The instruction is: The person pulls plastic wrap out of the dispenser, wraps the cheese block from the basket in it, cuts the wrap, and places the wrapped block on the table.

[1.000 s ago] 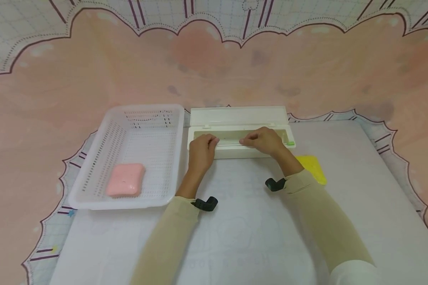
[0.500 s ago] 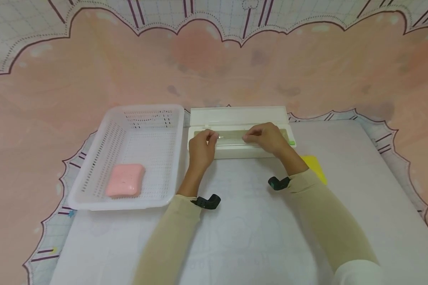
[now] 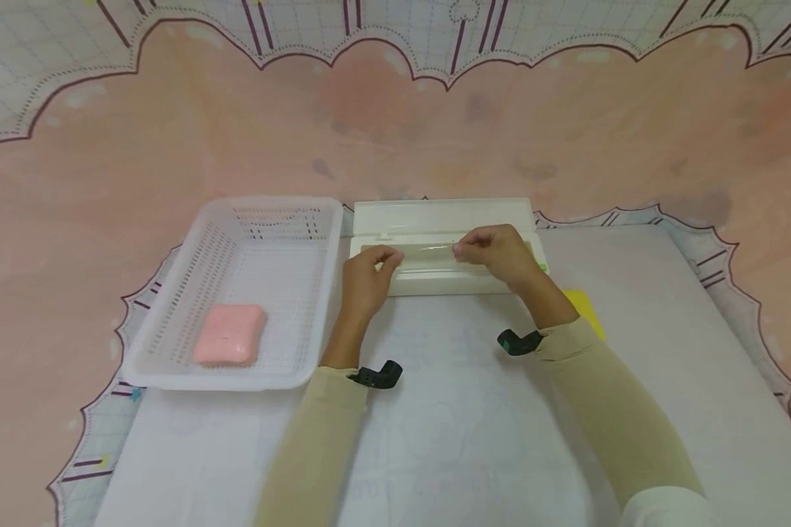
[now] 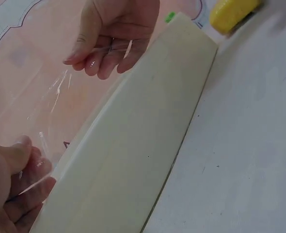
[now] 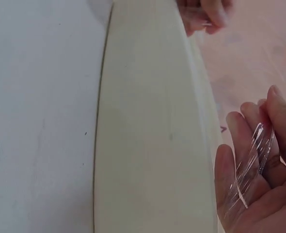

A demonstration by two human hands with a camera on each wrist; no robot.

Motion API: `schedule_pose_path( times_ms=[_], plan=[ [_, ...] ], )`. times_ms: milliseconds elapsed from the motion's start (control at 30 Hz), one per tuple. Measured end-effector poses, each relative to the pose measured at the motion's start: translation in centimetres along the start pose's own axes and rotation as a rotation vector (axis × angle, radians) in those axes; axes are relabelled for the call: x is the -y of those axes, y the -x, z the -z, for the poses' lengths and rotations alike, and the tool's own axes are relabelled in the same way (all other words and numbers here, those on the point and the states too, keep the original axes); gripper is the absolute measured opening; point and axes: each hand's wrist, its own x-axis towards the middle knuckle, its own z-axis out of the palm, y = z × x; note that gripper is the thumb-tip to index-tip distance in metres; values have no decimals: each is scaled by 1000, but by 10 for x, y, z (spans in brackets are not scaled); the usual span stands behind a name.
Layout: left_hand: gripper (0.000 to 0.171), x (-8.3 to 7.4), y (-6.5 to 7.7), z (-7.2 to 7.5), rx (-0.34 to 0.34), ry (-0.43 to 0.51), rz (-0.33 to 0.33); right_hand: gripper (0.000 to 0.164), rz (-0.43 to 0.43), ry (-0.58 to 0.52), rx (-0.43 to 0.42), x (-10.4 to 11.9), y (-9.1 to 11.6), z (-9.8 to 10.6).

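A long cream dispenser box (image 3: 448, 284) stands on the table with its lid (image 3: 442, 217) tipped back. Between my hands, clear cling film (image 3: 428, 249) stretches over the box's opening. My left hand (image 3: 367, 282) pinches one side of the film between thumb and fingers at the box's left part. Toward its right end, my right hand (image 3: 496, 255) pinches the other side. Shiny creases in the film (image 5: 254, 162) run across the right fingers in the right wrist view. A small green piece (image 4: 170, 17) shows at the box's far end in the left wrist view.
Left of the box, a white perforated basket (image 3: 231, 382) holds a pink rounded block (image 3: 231, 335). A yellow block (image 3: 587, 311) lies by the right wrist, partly hidden by the sleeve. A patterned curtain (image 3: 395, 139) hangs behind the white table (image 3: 448, 424).
My right hand has risen slightly and shifted right, while the left stays near the box's left part. The film between them now shows as a raised, taut edge.
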Motion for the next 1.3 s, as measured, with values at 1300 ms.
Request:
schedule_pose_path(
  times_ms=[1300],
  plan=[
    [25,-68,-6,58,-32,560,113,24,242,-93,-154,27,45,52]
  ],
)
